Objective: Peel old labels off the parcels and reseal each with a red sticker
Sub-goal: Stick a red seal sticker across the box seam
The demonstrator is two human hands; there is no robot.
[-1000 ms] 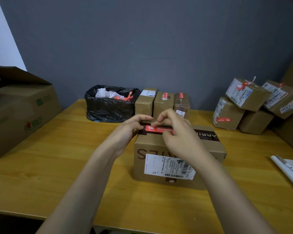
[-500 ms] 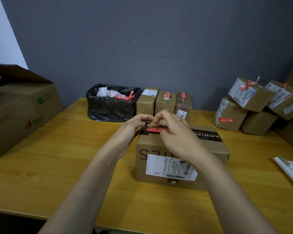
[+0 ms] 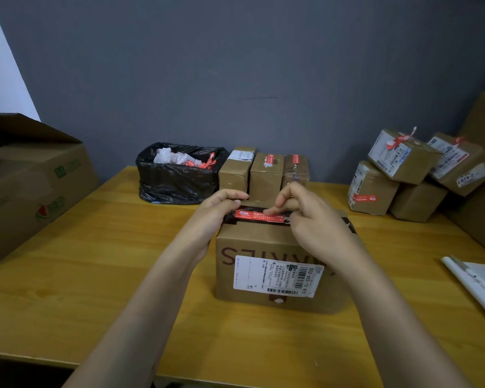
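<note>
A brown cardboard parcel (image 3: pixel 263 247) stands in the middle of the wooden table (image 3: pixel 95 261). A white barcode label (image 3: pixel 277 275) is stuck on its near face. A red sticker (image 3: pixel 252 215) lies along the dark tape on its top. My left hand (image 3: pixel 216 217) curls round the parcel's top left corner, beside the sticker's left end. My right hand (image 3: pixel 314 222) hovers over the top, its index fingertip pressing down on the sticker's middle while the other fingers are bent. The sticker's right end is hidden under my right hand.
A black bin bag (image 3: pixel 177 177) with crumpled white and red scraps sits at the back. Three small parcels (image 3: pixel 263 175) line up next to it. More parcels (image 3: pixel 403 169) are heaped at the right. A big carton (image 3: pixel 25 186) stands left; white sheets (image 3: pixel 476 278) lie at the right edge.
The red sticker, held between both hands just above the parcel before, now lies flat on its top. My right index finger has come down onto it.
</note>
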